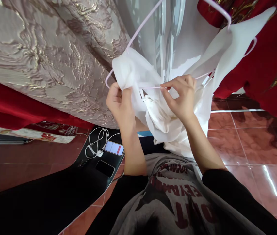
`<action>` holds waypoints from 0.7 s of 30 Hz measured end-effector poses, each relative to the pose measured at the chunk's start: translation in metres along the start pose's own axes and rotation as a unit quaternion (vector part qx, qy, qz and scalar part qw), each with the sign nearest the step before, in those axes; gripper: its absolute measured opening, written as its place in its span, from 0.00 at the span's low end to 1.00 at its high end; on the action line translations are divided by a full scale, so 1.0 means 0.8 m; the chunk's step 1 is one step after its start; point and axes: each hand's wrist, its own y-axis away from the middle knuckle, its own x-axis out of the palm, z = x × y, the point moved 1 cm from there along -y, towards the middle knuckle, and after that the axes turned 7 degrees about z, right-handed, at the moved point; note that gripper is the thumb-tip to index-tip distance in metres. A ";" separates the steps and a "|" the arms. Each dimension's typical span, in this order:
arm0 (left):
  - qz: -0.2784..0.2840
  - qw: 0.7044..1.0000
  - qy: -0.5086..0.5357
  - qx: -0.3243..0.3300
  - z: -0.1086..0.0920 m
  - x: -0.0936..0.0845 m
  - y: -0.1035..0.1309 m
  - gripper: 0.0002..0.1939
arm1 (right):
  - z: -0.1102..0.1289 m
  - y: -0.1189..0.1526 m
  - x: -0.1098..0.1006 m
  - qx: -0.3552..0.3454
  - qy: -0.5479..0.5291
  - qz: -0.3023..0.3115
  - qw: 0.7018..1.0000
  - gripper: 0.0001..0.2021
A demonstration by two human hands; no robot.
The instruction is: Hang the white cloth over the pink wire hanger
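Note:
A white garment [203, 104] of thin cloth hangs on a pale pink hanger [143, 23] in front of me and drapes down towards my lap. Its left shoulder part is bunched over the hanger's left end. There my left hand [122, 106] is closed, thumb and fingers pinching the white cloth close to the hanger's curve. With thumb and forefinger, my right hand [180, 96] pinches a thin pale pink length that looks like the hanger's lower bar, near its middle. Creamier folds of lining show below the right hand.
Textured pinkish-beige cloth [45, 62] hangs at the left, red cloth [263, 75] with gold decoration at the right. A black bench [62, 182] on my left bears a lit phone [114, 148], a dark phone [105, 168] and a white cable [91, 148]. Reddish floor tiles [248, 143] lie below.

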 end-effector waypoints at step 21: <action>0.013 0.972 0.211 -0.099 -0.030 -0.045 -0.056 0.18 | -0.001 -0.002 0.004 -0.007 -0.026 -0.002 1.000 0.15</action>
